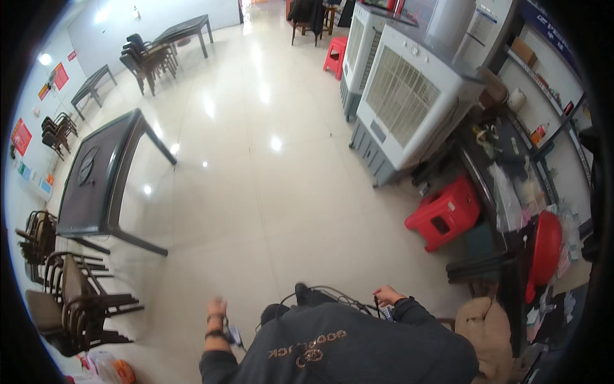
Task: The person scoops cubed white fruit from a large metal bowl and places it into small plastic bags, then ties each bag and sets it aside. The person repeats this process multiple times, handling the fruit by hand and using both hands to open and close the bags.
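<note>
My left hand (pixel 217 306) is held out over the floor at the lower left, blurred, with dark bands around the wrist and a small device (pixel 234 335) hanging beside them. Nothing is clearly visible in it. On the other side of my dark sweatshirt (pixel 312 345), my right hand (pixel 387 294) has its fingers curled near a short black cable part (pixel 376 301); whether it grips this part is unclear. Black cables (pixel 331 289) loop across my front between the hands. A second small device (pixel 387 314) is by the right wrist. Part of a dark shoe (pixel 301 288) shows beyond the sweatshirt.
A dark-framed table (pixel 100 168) and stacked chairs (pixel 79 297) stand left on the glossy tiled floor (pixel 230 192). At right are large air coolers (pixel 403 91), a red plastic stool (pixel 443 216), a cluttered counter (pixel 484 192), a red basin (pixel 546 252) and a tan padded seat (pixel 483 331).
</note>
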The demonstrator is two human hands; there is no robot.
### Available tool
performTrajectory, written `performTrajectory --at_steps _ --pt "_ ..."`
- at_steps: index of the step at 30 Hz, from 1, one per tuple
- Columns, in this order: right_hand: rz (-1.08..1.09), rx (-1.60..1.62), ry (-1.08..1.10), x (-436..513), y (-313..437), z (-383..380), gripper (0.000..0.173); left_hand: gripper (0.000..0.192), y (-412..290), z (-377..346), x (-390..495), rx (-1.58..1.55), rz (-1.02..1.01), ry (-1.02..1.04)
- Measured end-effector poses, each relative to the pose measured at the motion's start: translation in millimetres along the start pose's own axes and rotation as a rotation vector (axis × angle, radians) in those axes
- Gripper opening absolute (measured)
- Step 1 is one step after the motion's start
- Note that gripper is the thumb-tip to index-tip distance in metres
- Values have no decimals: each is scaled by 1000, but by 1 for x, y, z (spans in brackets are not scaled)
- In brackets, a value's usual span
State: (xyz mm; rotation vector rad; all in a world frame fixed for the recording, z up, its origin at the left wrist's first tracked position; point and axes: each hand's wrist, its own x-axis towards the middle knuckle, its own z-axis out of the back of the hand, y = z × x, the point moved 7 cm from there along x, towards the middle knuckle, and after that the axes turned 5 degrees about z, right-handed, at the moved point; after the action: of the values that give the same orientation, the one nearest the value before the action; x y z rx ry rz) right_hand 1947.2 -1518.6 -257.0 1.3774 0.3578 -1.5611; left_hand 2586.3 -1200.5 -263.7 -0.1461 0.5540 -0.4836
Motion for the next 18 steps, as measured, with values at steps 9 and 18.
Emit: performTrajectory --at_steps 9,18 --pt "352 27 -67 151 379 61 36 29 31 0 79 197 356 579" --pt "37 182 50 223 518 49 35 23 -162 198 538 401 99 225"
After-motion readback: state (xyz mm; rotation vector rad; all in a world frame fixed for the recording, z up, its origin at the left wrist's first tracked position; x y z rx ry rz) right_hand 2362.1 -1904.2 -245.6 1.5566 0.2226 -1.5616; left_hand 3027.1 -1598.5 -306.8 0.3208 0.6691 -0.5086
